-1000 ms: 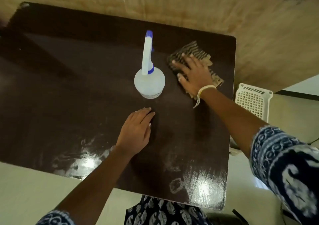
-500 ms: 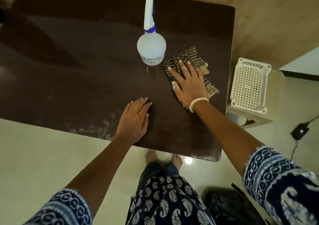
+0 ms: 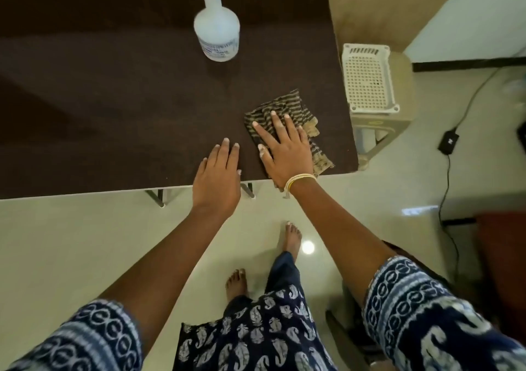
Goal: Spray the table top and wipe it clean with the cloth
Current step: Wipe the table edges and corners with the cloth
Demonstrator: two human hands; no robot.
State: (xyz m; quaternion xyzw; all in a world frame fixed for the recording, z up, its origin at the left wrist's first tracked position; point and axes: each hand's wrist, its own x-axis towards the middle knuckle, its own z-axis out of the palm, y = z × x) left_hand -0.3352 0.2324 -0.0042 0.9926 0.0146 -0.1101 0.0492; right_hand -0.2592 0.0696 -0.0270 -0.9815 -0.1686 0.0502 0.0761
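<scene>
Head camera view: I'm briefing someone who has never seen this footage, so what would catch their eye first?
Probably the right hand, pressed flat on a striped brown cloth near the right front corner of the dark brown table top, with the cloth's near end hanging over the edge. The left hand rests flat beside it at the front edge. Farther back stands a translucent white spray bottle with a blue collar, untouched.

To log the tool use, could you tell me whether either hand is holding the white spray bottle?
No, the white spray bottle stands alone while the right hand presses the striped cloth.
</scene>
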